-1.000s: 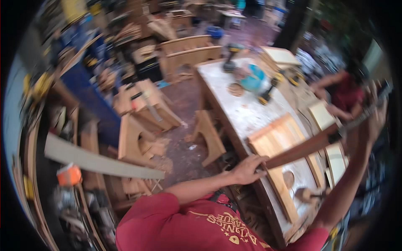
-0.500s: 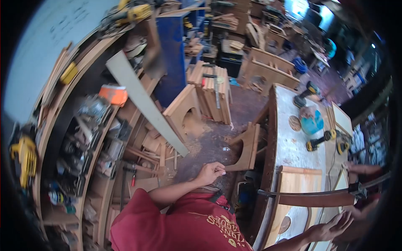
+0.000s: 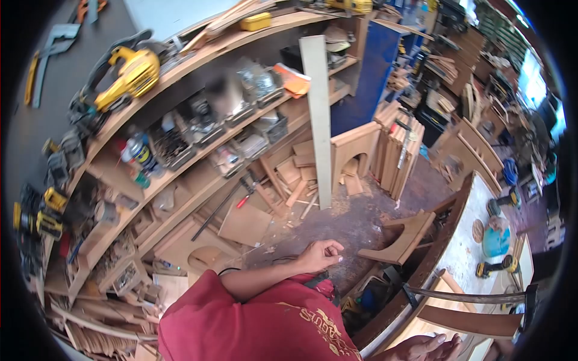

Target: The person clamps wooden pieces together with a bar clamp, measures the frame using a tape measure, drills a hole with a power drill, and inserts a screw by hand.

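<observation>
My left hand (image 3: 322, 256) is in front of my red shirt, its fingers curled in loosely with nothing in them. Low at the right, my right hand (image 3: 427, 348) is open, palm partly up, just below a long bar clamp (image 3: 475, 296). The clamp lies along a dark brown curved board (image 3: 472, 320). Both are over the white-topped workbench (image 3: 466, 243), where a light wooden frame partly shows. A cordless drill (image 3: 497, 266) and a blue-green bag (image 3: 495, 240) rest farther along the bench.
Shelves (image 3: 198, 147) with bins, bottles and tools curve along the left. A pale plank (image 3: 318, 120) leans upright against them. Cut wooden panels (image 3: 397, 159) stand beyond it, near a blue cabinet (image 3: 367, 84). An arched wooden piece (image 3: 402, 240) is beside the bench.
The view has swung left towards the shelves. My left hand has left the brown board and moved in front of my shirt. My right hand has let go of the clamp and lowered.
</observation>
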`<move>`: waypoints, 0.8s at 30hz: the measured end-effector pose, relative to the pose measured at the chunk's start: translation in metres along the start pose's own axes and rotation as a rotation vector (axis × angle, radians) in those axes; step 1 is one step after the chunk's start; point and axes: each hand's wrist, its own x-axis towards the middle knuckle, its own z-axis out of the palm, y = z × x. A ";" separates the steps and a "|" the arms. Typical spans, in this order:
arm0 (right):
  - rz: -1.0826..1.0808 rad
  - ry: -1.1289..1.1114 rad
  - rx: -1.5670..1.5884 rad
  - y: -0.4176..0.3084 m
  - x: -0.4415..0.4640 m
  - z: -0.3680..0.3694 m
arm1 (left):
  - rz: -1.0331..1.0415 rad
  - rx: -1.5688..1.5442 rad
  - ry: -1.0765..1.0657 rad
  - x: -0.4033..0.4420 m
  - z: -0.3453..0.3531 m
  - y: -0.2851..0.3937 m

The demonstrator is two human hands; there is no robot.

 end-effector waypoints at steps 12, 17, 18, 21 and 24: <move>0.076 -0.355 -0.204 -0.030 -0.023 0.002 | -0.053 -0.121 0.011 -0.049 -0.016 0.022; 0.094 -0.423 -0.139 -0.060 -0.023 0.014 | -0.080 -0.068 -0.169 -0.005 -0.018 0.019; 0.113 -0.489 -0.139 -0.069 -0.019 0.008 | -0.116 0.018 -0.219 0.003 -0.009 0.036; 0.162 -0.274 -0.250 -0.092 -0.051 0.015 | -0.075 -0.001 -0.617 0.055 0.004 0.012; 0.375 -0.333 -0.366 -0.127 -0.107 0.020 | -0.086 -0.051 -0.947 0.067 0.023 0.013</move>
